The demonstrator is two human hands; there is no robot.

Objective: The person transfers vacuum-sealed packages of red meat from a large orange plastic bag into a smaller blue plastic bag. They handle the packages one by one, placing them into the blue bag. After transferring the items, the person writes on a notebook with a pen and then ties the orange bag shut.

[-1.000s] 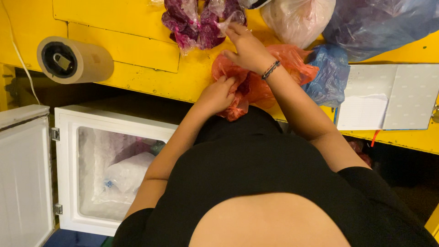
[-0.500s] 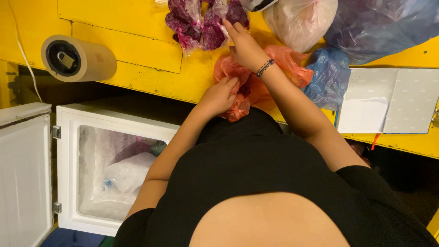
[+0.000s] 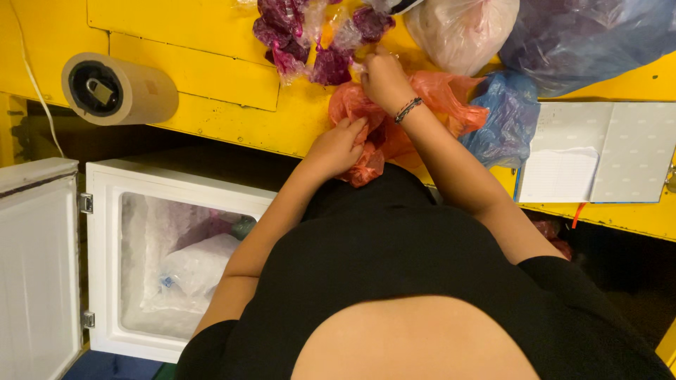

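So the orange plastic bag (image 3: 394, 130) is sitting right at the near edge of the yellow table (image 3: 183, 70), part of it drooping over the edge. The left hand (image 3: 338, 144) is on the bag's near left side, fingers curled and bunching the plastic, forearm coming up at a slant from the lower left. The right hand (image 3: 384, 77) is further in, at the far side of the bag, fingers drawn together around clear wrap next to the purple pieces in clear plastic (image 3: 310, 39); can't really tell what exactly it's pinching. That wrist has a beaded bracelet (image 3: 408, 110) and the arm runs back down to the right. A crumpled blue bag (image 3: 503, 116) touches the orange one on the right, an open notebook (image 3: 598, 151) beyond it. A tape roll (image 3: 116, 88) lies near the left end of the table, and an open freezer (image 3: 176, 267) is down below.
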